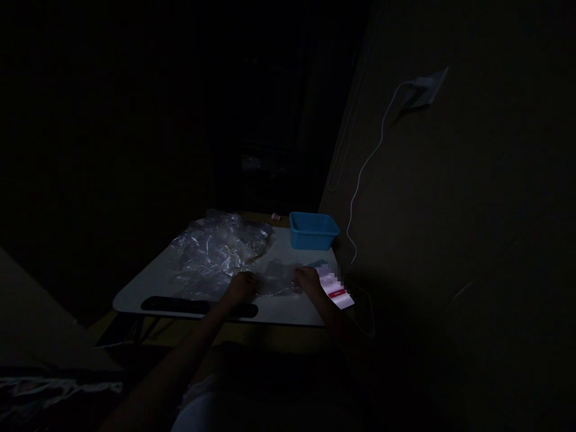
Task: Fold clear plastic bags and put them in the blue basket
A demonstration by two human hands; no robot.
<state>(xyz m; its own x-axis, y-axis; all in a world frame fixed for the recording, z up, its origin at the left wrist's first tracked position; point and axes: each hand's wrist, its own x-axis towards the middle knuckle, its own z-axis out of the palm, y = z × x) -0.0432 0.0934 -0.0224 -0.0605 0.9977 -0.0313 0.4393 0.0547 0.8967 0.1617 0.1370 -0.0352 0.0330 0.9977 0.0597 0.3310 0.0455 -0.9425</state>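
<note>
The scene is very dark. My left hand [243, 284] and my right hand [308, 279] rest on a small white table [288, 309], both closed on the edges of a clear plastic bag [275, 277] lying flat between them. A heap of clear plastic bags [216, 249] is piled on the table just beyond my left hand. A white card with a red strip [335, 289] lies by my right hand at the table's right edge.
A blue plastic tub [312, 230] stands at the table's far right corner, with a small pink-and-white object [275, 216] behind it. A black bar [198, 306] runs along the near edge. A wall with a socket and white cable [366, 162] is close on the right.
</note>
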